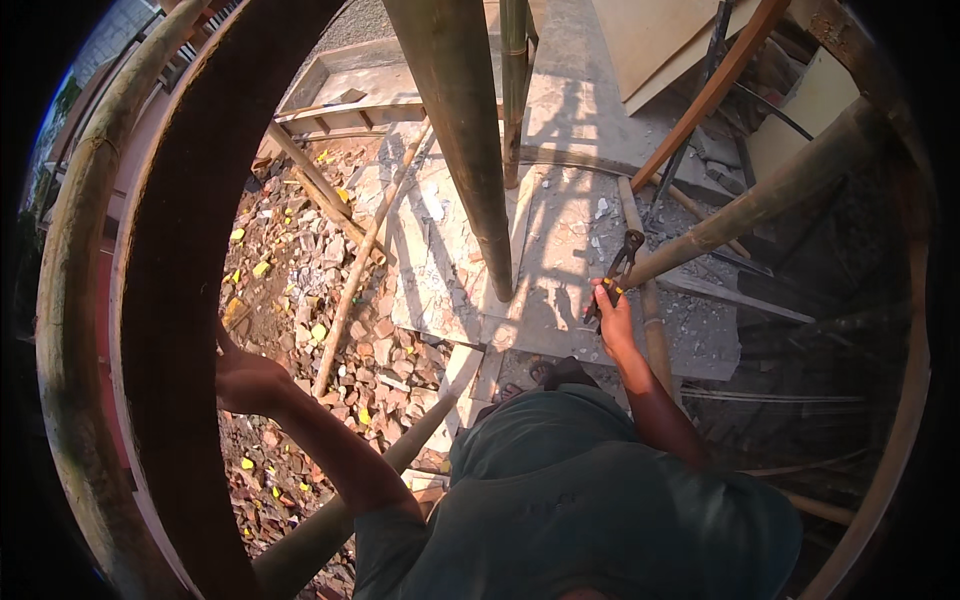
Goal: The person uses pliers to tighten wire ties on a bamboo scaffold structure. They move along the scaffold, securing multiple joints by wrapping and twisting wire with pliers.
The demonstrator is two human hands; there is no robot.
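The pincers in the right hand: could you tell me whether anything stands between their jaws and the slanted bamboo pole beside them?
Nothing visible does. The right hand holds the pincers by the handles, and their head lies right at the lower end of the slanted bamboo pole.

Left grip [245,380] clenched, right grip [612,318] closed, raised.

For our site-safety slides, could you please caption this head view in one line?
High on bamboo scaffolding, left hand grips a dark curved beam while right hand holds pincers at a bamboo pole.
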